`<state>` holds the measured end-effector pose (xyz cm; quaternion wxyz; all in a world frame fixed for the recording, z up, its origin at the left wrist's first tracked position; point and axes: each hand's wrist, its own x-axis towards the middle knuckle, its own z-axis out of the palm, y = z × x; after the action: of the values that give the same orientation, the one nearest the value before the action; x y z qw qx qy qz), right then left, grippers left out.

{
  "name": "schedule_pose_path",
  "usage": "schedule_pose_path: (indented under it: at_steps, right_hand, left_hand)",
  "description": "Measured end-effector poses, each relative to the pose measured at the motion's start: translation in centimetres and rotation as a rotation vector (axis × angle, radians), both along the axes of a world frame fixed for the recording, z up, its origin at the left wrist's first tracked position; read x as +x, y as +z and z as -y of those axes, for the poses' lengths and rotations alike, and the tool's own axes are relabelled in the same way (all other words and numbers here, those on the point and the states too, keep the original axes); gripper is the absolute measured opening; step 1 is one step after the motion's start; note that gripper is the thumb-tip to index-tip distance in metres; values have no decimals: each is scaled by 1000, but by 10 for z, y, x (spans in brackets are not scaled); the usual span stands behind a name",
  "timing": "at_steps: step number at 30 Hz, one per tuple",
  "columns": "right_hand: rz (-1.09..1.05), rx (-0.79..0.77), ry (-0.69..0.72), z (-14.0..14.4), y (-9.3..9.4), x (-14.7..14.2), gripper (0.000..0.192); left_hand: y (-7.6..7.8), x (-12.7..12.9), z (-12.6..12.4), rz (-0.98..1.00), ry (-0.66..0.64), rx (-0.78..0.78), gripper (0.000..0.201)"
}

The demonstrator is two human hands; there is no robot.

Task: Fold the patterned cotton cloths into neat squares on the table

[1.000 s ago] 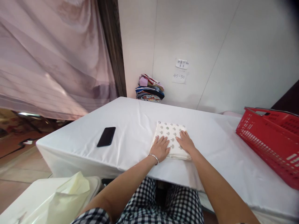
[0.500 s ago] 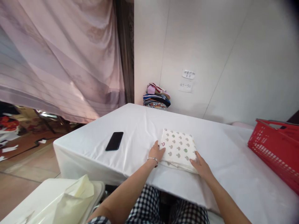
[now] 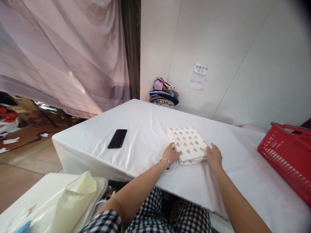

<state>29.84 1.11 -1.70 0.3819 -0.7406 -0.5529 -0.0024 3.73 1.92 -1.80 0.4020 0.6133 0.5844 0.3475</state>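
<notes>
A folded white cloth (image 3: 188, 144) printed with grey, green and red mushroom-like motifs lies on the white-covered table (image 3: 145, 129). My left hand (image 3: 172, 152), with a bracelet at its wrist, grips the near left corner, thumb on top and fingers under or behind the edge. At the right edge, my right hand (image 3: 214, 155) pinches the near right corner between thumb and fingers. The cloth's near edge looks slightly raised and rounded, with several layers showing at its sides.
A black phone (image 3: 117, 138) lies to the left on the table. At the right stands a red plastic basket (image 3: 286, 155). Folded clothes (image 3: 164, 94) are stacked by the wall beyond the far edge. A pale plastic bag (image 3: 75, 197) rests on a white surface at lower left.
Both hands have shifted to grip the cloth's near corners. The cloth has turned a little and its near edge has been drawn up. The camera view has tilted down slightly.
</notes>
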Motion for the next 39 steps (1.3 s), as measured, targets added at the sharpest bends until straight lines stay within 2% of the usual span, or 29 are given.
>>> schedule_pose_path:
  at_steps: [3, 6, 9, 14, 21, 27, 33, 39]
  right_hand:
    - [247, 88, 229, 16, 0, -27, 47]
    - [397, 26, 456, 37, -7, -62, 46]
    - [541, -17, 578, 49, -15, -83, 53]
    - [618, 23, 584, 49, -20, -82, 57]
    - [591, 9, 591, 48, -18, -81, 57]
    - [515, -45, 628, 50, -8, -85, 57]
    - [474, -85, 661, 53, -3, -88, 51]
    - [429, -91, 662, 52, -1, -89, 43]
  left_hand:
    - [-3, -16, -14, -49, 98, 75, 52]
    - [-2, -31, -43, -156, 142, 186, 51]
    - [0, -34, -76, -263, 139, 233, 56]
    - [0, -27, -115, -398, 83, 228, 57]
    - [-2, -26, -142, -479, 9, 199, 55]
    - [2, -24, -163, -506, 41, 215, 35]
    - [1, -22, -175, -513, 130, 184, 27]
    - [1, -30, -174, -352, 90, 115, 31]
